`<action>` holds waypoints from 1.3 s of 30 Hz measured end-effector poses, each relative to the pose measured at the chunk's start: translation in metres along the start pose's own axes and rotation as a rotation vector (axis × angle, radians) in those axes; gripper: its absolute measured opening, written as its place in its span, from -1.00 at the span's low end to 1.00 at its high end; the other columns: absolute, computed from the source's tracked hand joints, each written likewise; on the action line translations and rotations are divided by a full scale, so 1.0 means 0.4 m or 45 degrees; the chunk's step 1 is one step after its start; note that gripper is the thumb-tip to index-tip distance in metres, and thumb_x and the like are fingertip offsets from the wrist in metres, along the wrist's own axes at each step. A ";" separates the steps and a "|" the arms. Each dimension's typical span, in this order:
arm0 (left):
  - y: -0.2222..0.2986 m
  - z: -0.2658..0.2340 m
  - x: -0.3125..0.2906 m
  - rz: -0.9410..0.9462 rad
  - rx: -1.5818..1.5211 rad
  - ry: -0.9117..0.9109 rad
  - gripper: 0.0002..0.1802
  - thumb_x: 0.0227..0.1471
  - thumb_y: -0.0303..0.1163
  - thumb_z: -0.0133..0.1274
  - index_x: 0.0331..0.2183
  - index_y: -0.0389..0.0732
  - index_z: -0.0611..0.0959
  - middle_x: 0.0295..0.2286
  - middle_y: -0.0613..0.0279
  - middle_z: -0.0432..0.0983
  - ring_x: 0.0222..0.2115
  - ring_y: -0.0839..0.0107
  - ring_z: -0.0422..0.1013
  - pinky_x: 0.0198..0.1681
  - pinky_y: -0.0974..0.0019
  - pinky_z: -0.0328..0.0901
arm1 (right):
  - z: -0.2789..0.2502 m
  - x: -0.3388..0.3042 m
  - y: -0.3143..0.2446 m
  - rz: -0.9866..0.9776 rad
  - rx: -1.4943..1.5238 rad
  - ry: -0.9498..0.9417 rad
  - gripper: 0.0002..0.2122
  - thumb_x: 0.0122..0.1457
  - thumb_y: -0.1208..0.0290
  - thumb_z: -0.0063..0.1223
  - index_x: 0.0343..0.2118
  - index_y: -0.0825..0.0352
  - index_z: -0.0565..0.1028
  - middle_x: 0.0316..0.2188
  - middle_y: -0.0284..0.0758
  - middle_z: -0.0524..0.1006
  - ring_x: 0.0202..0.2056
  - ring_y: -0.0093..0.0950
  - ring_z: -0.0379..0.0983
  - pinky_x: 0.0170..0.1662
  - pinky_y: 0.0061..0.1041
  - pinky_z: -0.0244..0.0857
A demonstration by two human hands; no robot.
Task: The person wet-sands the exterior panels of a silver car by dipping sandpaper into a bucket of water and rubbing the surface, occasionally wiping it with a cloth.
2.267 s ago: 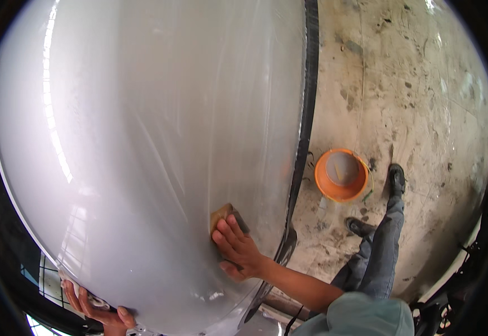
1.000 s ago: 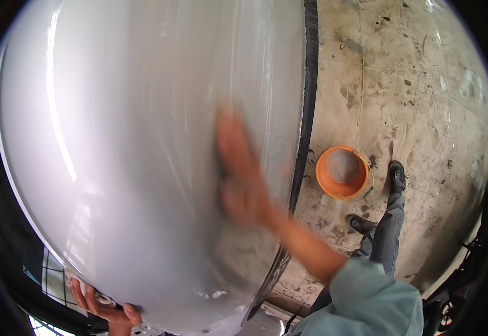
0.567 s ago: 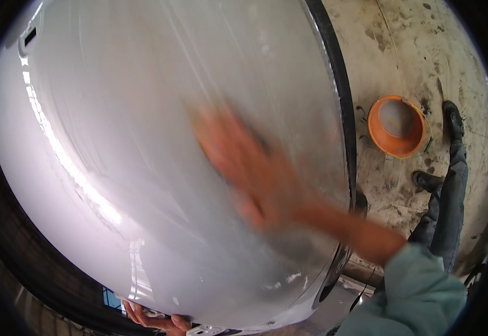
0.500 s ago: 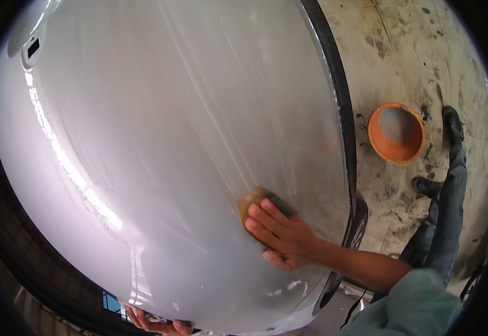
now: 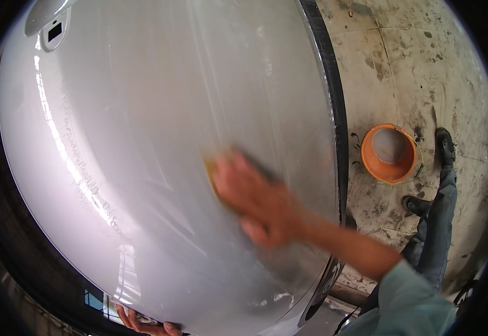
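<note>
A large, curved silver car body panel fills most of the view, wet and streaked. My right hand lies on its lower middle, blurred by motion, pressing down a yellow-brown piece of sandpaper. Only the left edge of that piece shows, because my fingers cover the rest. At the bottom left, my left hand has its fingers curled at the panel's lower edge. Part of this hand is cut off by the view's rim.
An orange bucket with cloudy water stands on the stained floor to the right. Beyond it are my legs in dark trousers and black shoes. Black trim borders the panel's right side. A handle recess sits at the upper left.
My right hand has slid the sandpaper up and to the left across the panel. My left hand keeps its place at the edge. The whole view has shifted slightly.
</note>
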State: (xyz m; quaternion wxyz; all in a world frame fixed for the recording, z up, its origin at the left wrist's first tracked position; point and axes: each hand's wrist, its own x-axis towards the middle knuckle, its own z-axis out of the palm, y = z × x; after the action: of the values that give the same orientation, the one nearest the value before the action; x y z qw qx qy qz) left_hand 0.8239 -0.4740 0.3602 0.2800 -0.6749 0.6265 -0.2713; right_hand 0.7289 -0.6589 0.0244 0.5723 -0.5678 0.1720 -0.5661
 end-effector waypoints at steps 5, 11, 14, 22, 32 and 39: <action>-0.004 0.011 0.012 0.035 -0.068 0.025 -0.20 0.05 0.14 -0.22 0.12 -0.30 0.18 0.10 -0.20 0.00 0.19 -0.08 -0.07 0.14 -0.26 -0.02 | -0.195 0.422 0.126 0.248 -0.098 0.272 -0.41 0.16 0.27 -0.31 0.28 0.33 0.04 0.33 -0.22 -0.03 0.34 -0.32 -0.17 0.29 -0.12 -0.15; -0.014 -0.004 -0.045 -0.003 -0.114 0.012 -0.22 0.04 0.10 -0.15 0.09 -0.33 0.23 0.08 -0.18 0.05 0.17 -0.09 -0.05 0.13 -0.25 -0.01 | 0.024 0.024 -0.053 -0.046 -0.041 -0.025 -0.33 0.05 0.31 -0.30 0.31 0.28 0.00 0.34 -0.23 -0.06 0.35 -0.22 -0.21 0.29 -0.24 -0.11; -0.004 -0.005 -0.036 0.056 -0.273 0.057 -0.23 0.04 0.08 -0.12 0.08 -0.34 0.26 0.07 -0.17 0.07 0.16 -0.09 -0.04 0.13 -0.24 0.00 | -0.026 0.141 0.053 -0.143 -0.073 -0.006 -0.32 0.04 0.34 -0.29 0.30 0.30 0.01 0.34 -0.22 -0.07 0.36 -0.23 -0.24 0.29 -0.26 -0.12; -0.027 -0.012 -0.034 0.010 -0.030 -0.068 -0.19 0.04 0.14 -0.26 0.14 -0.27 0.14 0.13 -0.20 -0.01 0.21 -0.09 -0.07 0.15 -0.26 -0.05 | -0.113 0.431 0.136 0.025 -0.165 0.281 -0.41 0.17 0.31 -0.29 0.30 0.25 0.01 0.34 -0.20 -0.09 0.35 -0.24 -0.24 0.30 -0.12 -0.25; -0.014 -0.005 -0.025 0.106 -0.064 -0.041 -0.21 0.03 0.06 -0.25 0.13 -0.32 0.16 0.11 -0.24 0.05 0.18 -0.12 -0.03 0.18 -0.27 -0.12 | -0.190 0.547 0.106 0.215 -0.071 0.354 -0.45 0.14 0.34 -0.27 0.24 0.32 0.15 0.27 -0.15 0.11 0.31 -0.22 -0.10 0.32 -0.29 -0.19; -0.001 -0.038 -0.077 0.033 -0.084 -0.033 -0.22 0.01 0.04 -0.23 0.09 -0.39 0.20 0.11 -0.30 0.05 0.17 -0.16 -0.02 0.19 -0.27 -0.13 | 0.023 0.189 -0.081 -0.282 -0.079 0.103 -0.37 0.08 0.38 -0.30 0.29 0.34 0.02 0.32 -0.20 -0.01 0.35 -0.24 -0.23 0.35 -0.28 -0.38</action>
State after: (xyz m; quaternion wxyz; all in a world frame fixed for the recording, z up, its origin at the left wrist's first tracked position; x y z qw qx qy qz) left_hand 0.8111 -0.4437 0.3707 0.2694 -0.6792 0.6399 -0.2381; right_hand 0.7446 -0.7091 0.0883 0.4810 -0.5774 0.1486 -0.6427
